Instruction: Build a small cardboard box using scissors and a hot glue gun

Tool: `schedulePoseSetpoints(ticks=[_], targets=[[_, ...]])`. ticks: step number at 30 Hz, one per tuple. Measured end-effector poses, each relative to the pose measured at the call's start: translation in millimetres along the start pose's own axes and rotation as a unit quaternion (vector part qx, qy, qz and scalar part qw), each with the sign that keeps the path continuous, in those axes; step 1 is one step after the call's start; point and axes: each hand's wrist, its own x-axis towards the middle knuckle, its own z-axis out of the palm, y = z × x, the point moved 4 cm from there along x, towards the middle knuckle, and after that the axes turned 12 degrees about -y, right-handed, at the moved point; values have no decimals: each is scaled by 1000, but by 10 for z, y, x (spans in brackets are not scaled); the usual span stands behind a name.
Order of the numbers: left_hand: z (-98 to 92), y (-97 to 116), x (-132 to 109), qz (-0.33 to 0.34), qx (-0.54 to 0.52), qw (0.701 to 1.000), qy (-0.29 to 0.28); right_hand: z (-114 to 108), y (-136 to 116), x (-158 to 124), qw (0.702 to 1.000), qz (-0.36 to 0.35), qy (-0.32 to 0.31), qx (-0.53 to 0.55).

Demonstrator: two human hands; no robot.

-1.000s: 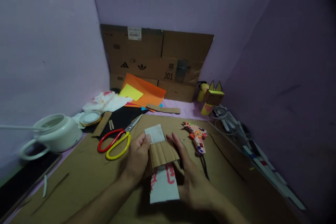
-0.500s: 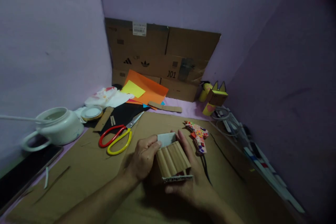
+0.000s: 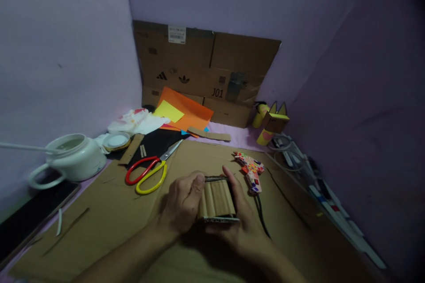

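Note:
Between my two hands is a small cardboard box [image 3: 218, 199] with a ribbed brown top face and pale cut edges. My left hand [image 3: 186, 199] grips its left side, the thumb on the far left corner. On the right, my right hand [image 3: 241, 212] wraps the box, with fingers along the right side and others under the near edge. The box is held above the cardboard mat [image 3: 142, 234]; its underside is hidden. Left of the hands lie scissors [image 3: 149, 172] with one red and one yellow handle. To the right is a flower-patterned glue gun [image 3: 250, 170] with a black cord.
A white pot [image 3: 79, 159] with a stick in it stands left, by a dark flat device [image 3: 36, 216]. Orange paper [image 3: 195, 112] and a cardboard strip [image 3: 209, 134] lie at the back. A cardboard figure with pointed ears [image 3: 276, 121] stands back right. A large cardboard panel [image 3: 186, 57] leans on the wall.
The far pale flap that stood up has come down toward the ribbed top. My left thumb has shifted onto the far corner, and the box has turned slightly.

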Motion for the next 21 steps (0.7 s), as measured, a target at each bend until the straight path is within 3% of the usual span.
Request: schedulePoseSetpoints(ticks=[5,10,14,17,21], targets=[[32,-73,-66,-50,-197,977,67,-36,37,13,998,22,46,47],[125,-97,-62,-6,-367,928,57,-11,58,21,990,59,48,123],[270,-127,-14,-8,-465,885,5,77,-18,50,977,66,11,205],[319,-171,-10,-6,-460,888,-17,99,-46,57,970,75,12,232],[290,-214,-38,30,-381,923,-41,95,-52,53,967,75,2,243]])
